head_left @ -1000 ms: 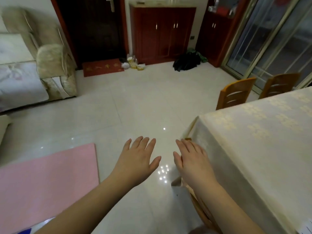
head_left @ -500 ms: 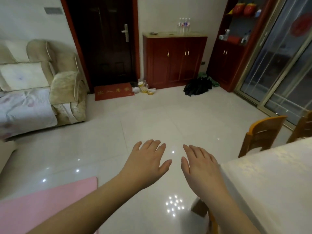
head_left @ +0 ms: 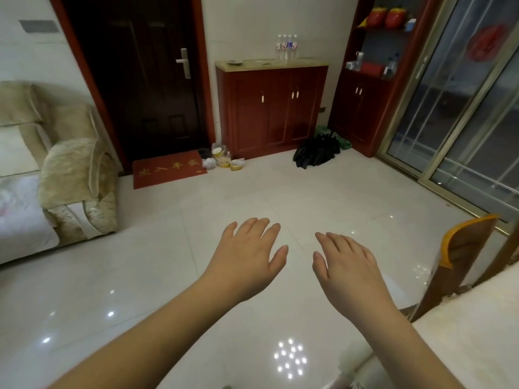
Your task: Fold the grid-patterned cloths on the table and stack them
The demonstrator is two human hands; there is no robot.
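Note:
No grid-patterned cloth is in view. My left hand (head_left: 250, 255) and my right hand (head_left: 346, 266) are both held out flat, palms down, fingers spread, over the glossy white floor. Neither holds anything. Only a corner of the table (head_left: 471, 335), covered in a cream patterned tablecloth, shows at the bottom right, to the right of my right forearm.
A wooden chair (head_left: 460, 256) stands at the table's far side. A beige sofa (head_left: 70, 178) is at the left. Ahead are a dark door (head_left: 151, 80), a red doormat (head_left: 168, 169), a red cabinet (head_left: 275, 105), a black bag (head_left: 316, 153) and glass sliding doors (head_left: 477, 108).
The view has tilted up and away from the table, so the table has slid to the bottom right and the pink mat has left the frame. Both hands stay open and outstretched.

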